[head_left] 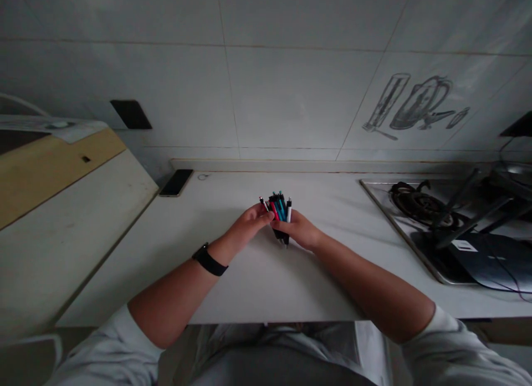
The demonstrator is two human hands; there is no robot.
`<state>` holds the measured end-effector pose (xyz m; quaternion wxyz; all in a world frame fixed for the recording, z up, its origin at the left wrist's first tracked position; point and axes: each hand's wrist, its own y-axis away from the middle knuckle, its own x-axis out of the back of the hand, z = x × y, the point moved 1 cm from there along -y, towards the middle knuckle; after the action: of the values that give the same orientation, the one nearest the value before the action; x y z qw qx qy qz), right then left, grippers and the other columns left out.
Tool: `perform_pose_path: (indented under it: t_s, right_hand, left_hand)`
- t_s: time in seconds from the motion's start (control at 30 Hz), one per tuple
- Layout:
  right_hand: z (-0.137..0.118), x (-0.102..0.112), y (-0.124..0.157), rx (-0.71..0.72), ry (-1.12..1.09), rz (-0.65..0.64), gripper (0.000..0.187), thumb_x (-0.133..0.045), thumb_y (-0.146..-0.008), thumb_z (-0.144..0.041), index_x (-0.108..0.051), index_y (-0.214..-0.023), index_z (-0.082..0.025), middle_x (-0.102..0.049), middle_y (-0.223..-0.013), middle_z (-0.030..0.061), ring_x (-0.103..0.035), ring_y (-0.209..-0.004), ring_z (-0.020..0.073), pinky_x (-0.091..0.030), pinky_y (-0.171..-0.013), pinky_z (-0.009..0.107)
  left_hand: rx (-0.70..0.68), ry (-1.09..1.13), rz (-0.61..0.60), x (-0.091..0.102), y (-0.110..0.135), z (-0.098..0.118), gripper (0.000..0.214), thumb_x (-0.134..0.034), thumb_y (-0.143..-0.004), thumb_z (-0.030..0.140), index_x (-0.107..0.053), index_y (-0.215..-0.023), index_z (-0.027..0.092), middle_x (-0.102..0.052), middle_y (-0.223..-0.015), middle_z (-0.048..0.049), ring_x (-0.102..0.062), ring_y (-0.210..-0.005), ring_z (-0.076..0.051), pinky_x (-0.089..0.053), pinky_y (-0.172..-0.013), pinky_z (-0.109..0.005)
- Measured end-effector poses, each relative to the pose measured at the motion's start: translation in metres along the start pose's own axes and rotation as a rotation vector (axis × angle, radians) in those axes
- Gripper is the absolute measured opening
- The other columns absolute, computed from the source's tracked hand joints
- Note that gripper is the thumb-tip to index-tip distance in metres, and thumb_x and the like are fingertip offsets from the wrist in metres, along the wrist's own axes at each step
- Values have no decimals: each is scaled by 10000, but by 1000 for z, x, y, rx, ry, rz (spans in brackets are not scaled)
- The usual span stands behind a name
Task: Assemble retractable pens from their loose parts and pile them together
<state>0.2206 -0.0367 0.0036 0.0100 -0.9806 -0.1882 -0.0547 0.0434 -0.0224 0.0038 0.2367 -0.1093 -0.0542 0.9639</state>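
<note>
A bundle of pens (281, 208) stands nearly upright between my two hands, above the middle of the white counter (245, 286). Black, teal, red and white barrels show in it, several in all. My left hand (254, 219) is closed on the bundle's left side, its thumb near a red pen (275, 211). From the right, my right hand (300, 228) wraps the same bundle, thumb across the front, beside a white pen (288, 209). The lower ends stick out under the hands; whether they touch the counter I cannot tell. Most fingers are hidden behind the pens.
A phone (177, 183) lies at the back left, with a small ring-like item (203, 176) beside it. A large white cabinet (78, 192) borders the left. On the right, a gas stove (419, 206) carries a dark device with antennas (490, 258). A tiled wall (286, 98) closes the back.
</note>
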Motion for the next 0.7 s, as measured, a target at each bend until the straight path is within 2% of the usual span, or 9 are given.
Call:
perform_pose_path:
  t_s: [0.07, 0.17, 0.3, 0.43, 0.57, 0.7]
  right_hand:
    - [5, -17, -1, 31, -35, -62, 471, -739, -771, -597, -610, -881, -158, -582, -751, -13, -511, -686, 124, -447, -679, 268]
    - [9, -28, 0, 82, 15, -176, 494, -722, -809, -623, -634, -910, -147, -628, -800, 16, -553, -739, 147, -487, -718, 293]
    - [8, -25, 2, 193, 119, -197, 498, -701, -869, -589, -669, -1089, -144, -696, -957, 56, -617, -880, 193, -532, -840, 354]
    - [6, -23, 4, 272, 151, -238, 444, -721, -888, -514, -677, -1146, -155, -718, -1061, 80, -654, -989, 225, -545, -906, 387]
    - [11, -23, 3, 302, 137, -265, 515, -777, -854, -455, -648, -1257, -160, -716, -1152, 101, -667, -1050, 246, -556, -933, 412]
    - [16, -19, 3, 291, 187, -252, 530, -782, -846, -475, -662, -1258, -164, -724, -1167, 105, -668, -1089, 265, -544, -981, 451]
  left_hand:
    - [11, 16, -17, -3, 5, 6, 528, -786, -839, 530, -723, -1202, 152, -717, -1274, -148, -618, -1256, -309, -373, -1169, -493]
    - [35, -16, -63, -5, 10, 12, 499, -810, -828, 489, -743, -1197, 161, -717, -1289, -149, -612, -1283, -325, -373, -1178, -519]
    - [-31, -88, -126, -5, 14, 20, 457, -816, -828, 453, -753, -1192, 183, -728, -1275, -137, -614, -1290, -328, -404, -1163, -527]
    - [-122, -245, -193, -5, 16, 28, 394, -801, -853, 395, -749, -1202, 218, -691, -1345, -119, -625, -1267, -304, -430, -1145, -501]
    - [-194, -333, -209, -3, 15, 27, 336, -831, -819, 332, -764, -1132, 230, -672, -1371, -108, -611, -1288, -291, -418, -1160, -495]
    - [-175, -361, -220, -1, 13, 22, 370, -816, -828, 323, -749, -1177, 216, -690, -1332, -115, -620, -1269, -288, -422, -1155, -494]
